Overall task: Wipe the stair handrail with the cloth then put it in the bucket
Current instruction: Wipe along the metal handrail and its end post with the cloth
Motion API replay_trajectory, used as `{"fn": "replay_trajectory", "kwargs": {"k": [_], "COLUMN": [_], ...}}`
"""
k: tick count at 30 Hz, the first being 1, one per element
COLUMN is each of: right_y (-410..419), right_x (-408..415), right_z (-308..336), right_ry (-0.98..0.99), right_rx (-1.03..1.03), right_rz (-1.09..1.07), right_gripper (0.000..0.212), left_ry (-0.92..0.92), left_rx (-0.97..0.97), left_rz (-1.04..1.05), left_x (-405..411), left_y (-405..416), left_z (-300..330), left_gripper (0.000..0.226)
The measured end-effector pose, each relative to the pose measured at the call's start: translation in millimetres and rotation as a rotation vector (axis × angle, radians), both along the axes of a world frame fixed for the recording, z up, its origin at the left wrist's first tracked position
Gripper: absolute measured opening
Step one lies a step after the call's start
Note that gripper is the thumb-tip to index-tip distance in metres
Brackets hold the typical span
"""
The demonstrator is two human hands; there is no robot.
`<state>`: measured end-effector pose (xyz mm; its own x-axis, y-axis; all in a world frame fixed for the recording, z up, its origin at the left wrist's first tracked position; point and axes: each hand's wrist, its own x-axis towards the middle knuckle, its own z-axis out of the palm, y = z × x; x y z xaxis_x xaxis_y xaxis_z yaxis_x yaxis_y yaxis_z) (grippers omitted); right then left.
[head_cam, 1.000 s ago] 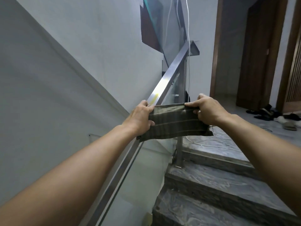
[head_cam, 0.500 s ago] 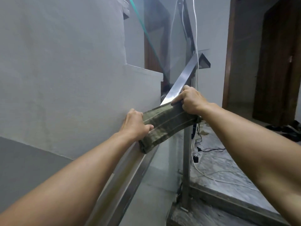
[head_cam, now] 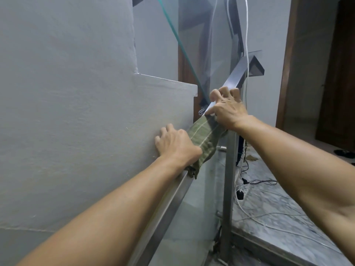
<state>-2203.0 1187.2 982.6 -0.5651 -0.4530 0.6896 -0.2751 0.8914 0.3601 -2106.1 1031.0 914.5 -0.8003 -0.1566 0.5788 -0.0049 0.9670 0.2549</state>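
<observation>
Versus half a second back, both hands and the cloth sit higher up the rail, and the view has closed in and tilted toward the grey wall [head_cam: 67, 112], which fills the left half. The steel handrail [head_cam: 169, 204] runs diagonally from bottom centre up to its open cut end at upper right, with a glass panel [head_cam: 207, 189] hanging below it and a steel post [head_cam: 229, 189] standing just right of the glass. The wall ledge corner lies close to the rail's left side near the hands, so room there is tight; the right side opens onto the marble landing [head_cam: 278, 217], strewn with cables [head_cam: 255, 189]. A short bare stretch of rail is left above the upper hand before the cut end. The green striped cloth [head_cam: 203, 139] is draped over the rail top, stretched between the hands, its lower corner hanging beside the rail. The left hand [head_cam: 176, 144] is closed over the cloth's lower end, pressing it on the rail. The right hand [head_cam: 226, 110] clamps the upper end, fingers curled over the rail's far edge; it now looks more spread than before. No bucket in view.
</observation>
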Motion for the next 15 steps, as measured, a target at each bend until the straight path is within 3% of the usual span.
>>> {"fn": "replay_trajectory", "kwargs": {"k": [3,6,10,15], "right_y": [5.5,13.3,20.3,16.5], "right_x": [-10.4,-17.2,-20.9,-11.5], "right_z": [-3.7,-6.5,-14.2,-19.3], "right_ry": [-0.019,-0.145,-0.331,-0.393], "right_rx": [0.176,0.151,0.137,0.166], "right_rz": [0.037,0.119,0.127,0.166], "right_gripper": [0.035,0.045,0.073,0.08], "left_ry": [0.101,-0.057,-0.201,-0.189], "left_rx": [-0.055,0.02,-0.01,-0.005], "left_rz": [-0.189,-0.366,-0.294,-0.231], "left_x": [-6.0,-19.4,-31.1,-12.4], "left_y": [10.6,17.2,18.0,13.8], "left_z": [-2.3,-14.8,-28.3,-43.5], "left_gripper": [0.043,0.061,0.071,0.072]}}
